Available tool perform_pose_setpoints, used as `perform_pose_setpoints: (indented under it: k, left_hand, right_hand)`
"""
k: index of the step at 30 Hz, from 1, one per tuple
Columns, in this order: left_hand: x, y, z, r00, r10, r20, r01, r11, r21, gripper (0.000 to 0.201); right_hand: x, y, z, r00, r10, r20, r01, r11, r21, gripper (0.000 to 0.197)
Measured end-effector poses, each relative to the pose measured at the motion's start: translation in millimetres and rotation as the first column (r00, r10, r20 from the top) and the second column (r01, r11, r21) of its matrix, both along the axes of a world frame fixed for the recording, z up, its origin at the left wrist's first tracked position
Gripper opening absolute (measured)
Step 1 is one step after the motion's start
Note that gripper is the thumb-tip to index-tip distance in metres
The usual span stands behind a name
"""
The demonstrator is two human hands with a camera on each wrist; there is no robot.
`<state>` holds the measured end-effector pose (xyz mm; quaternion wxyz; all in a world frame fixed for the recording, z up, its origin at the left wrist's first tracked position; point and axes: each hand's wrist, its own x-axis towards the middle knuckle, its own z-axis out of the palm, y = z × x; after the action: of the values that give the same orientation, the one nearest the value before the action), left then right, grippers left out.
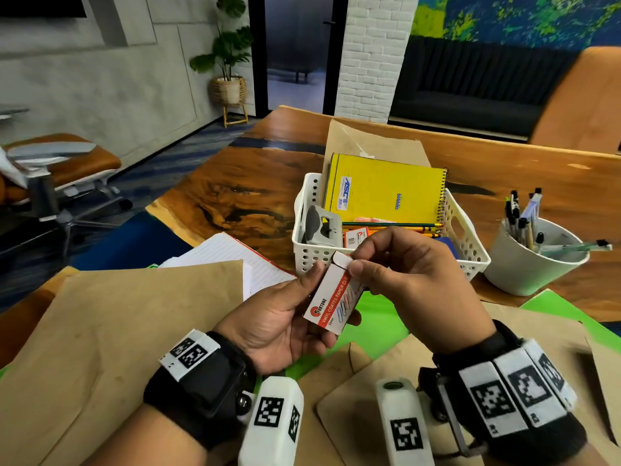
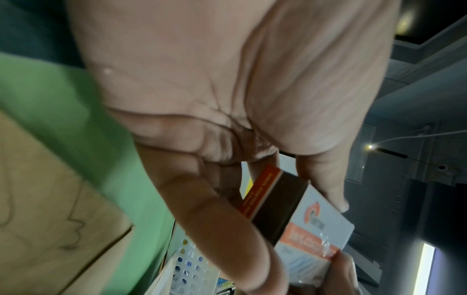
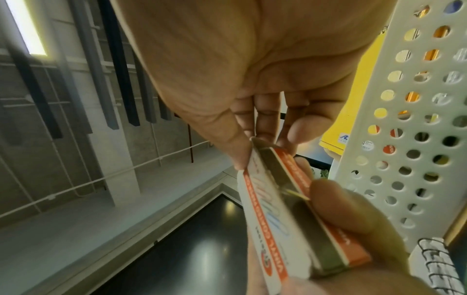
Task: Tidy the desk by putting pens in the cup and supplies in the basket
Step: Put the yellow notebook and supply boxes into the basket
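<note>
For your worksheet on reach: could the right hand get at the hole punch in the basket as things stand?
Probably not at once. The right hand pinches the flap of the paper clip box, which the left hand holds. The hole punch lies uncovered at the basket's left end, so a freed hand likely could.

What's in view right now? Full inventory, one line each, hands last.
paper clip box: 1, white and red, held above the desk
basket: 1, white, perforated, mid desk
notebook: 1, yellow, spiral, leaning in basket
hole punch: 1, grey, basket's left end
pencils: several, in basket
cup: 1, white, right of basket
pens: several, in cup
envelopes: several, brown, near desk
lined pad: 1, white, left of basket
left hand: grips box
right hand: pinches box's top flap
</note>
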<state>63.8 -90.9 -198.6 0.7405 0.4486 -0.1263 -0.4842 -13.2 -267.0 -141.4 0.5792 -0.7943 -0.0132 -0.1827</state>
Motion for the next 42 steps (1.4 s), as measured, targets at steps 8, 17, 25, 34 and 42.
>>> perform_pose_setpoints:
  k: [8, 17, 25, 34, 42]
  left_hand:
    - [-1.7, -0.3, 3.7, 1.0, 0.028, -0.002, -0.028, 1.0, 0.003, 0.067]
    - [-1.7, -1.7, 3.6, 0.994, 0.08, -0.075, -0.083, 0.996, -0.036, 0.051]
    - [7.5, -7.4, 1.0, 0.962, 0.173, -0.212, -0.197, 0.976, -0.097, 0.05]
    - [9.8, -7.5, -1.8, 0.959, 0.192, -0.211, -0.217, 0.971, -0.102, 0.038]
    - [-1.5, 0.4, 30.2, 0.968, 0.24, 0.067, -0.233, 0.968, -0.097, 0.027]
  right_hand:
    - [-1.6, -1.7, 0.7, 1.0, 0.026, -0.001, -0.026, 0.998, -0.058, 0.008]
    - [-6.0, 10.1, 3.8, 0.974, 0.14, -0.18, -0.127, 0.989, 0.079, 0.023]
    - [38.5, -61.1, 53.6, 0.93, -0.363, -0.053, 0.352, 0.923, -0.154, 0.026]
    - [91.9, -119.4, 22.0, 0.661, -0.545, -0.515, -0.183, 0.548, -0.816, 0.026]
    - [5.7, -73.3, 68.0, 0.878, -0.399, -0.265, -0.026, 0.513, -0.858, 0.055]
